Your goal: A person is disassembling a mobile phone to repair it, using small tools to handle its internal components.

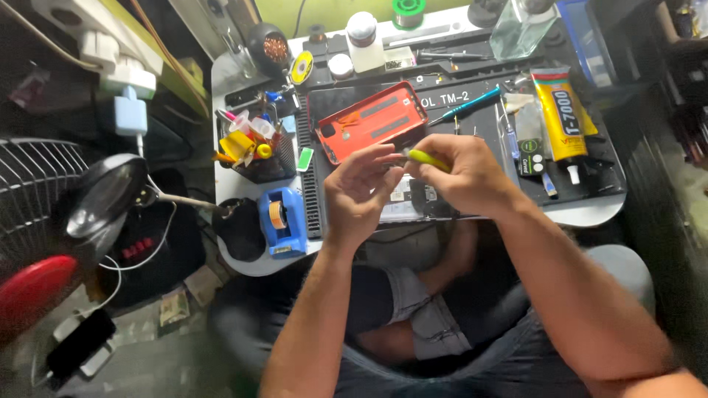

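Head view, looking down past both forearms to a small workbench. Left hand (359,193) raised above the bench, fingers curled inward, fingertips meeting those of the right hand (463,173). Right hand closed in a pinch on a slim yellow-green tool (428,158), handle poking out leftward between thumb and forefinger toward the left fingertips. Whether the left hand also grips something small at the tip: cannot tell, hidden by the fingers.

Directly beneath both hands, flat on a dark work mat (472,110), an opened phone (413,200), mostly covered by the hands. Just beyond the left fingertips, an orange-red phone back cover (371,120), inner side up, tilted. Beyond the right hand, a teal-handled screwdriver (466,105) lying on the mat. Farther to the right of the right hand, a yellow glue tube (562,114), cap toward the person, with small packets beside it.

Left of the left hand, a blue tape dispenser (282,221) at the bench edge, and beyond it a black mesh tray (258,151) crammed with small colourful tools. Well beyond both hands, at the far side of the bench, a white bottle (363,40) and a clear glass bottle (521,26).

Far off to the left of the left hand, a black magnifier on an arm (107,193), a fan grille (33,191) and a red round object (33,291) below it. Under the forearms, bent knees in grey shorts.
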